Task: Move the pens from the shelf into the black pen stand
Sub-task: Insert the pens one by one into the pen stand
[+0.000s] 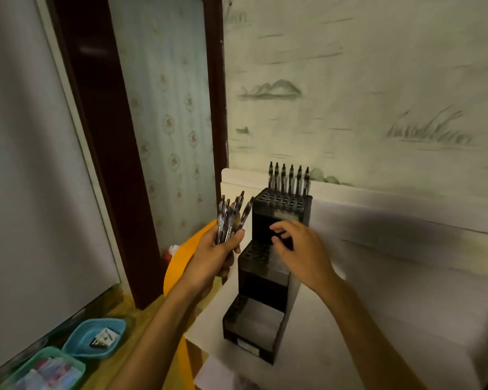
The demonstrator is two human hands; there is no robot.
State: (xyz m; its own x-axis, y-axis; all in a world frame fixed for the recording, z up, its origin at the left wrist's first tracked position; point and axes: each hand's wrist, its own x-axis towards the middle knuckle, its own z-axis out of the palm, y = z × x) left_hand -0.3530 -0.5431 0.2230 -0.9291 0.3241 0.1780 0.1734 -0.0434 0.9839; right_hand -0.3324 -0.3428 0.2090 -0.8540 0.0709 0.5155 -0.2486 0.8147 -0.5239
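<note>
Left hand (214, 249): grips a bundle of pens (231, 218), beside the stand's left edge.
Right hand (299, 249): empty, fingers loosely curled, over the middle tier.
Black pen stand (265, 277): on a white shelf (378, 277); six pens in back row (289, 178).

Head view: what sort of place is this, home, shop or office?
Probably a room in a home. Patterned wallpaper covers the wall, a dark wooden door frame stands at left, and small baskets of odds and ends sit on a wooden surface beside the pen stand.

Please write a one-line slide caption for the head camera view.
Left hand holds a bundle of pens; open right hand hovers before the tiered black pen stand, six pens in its top row.
</note>
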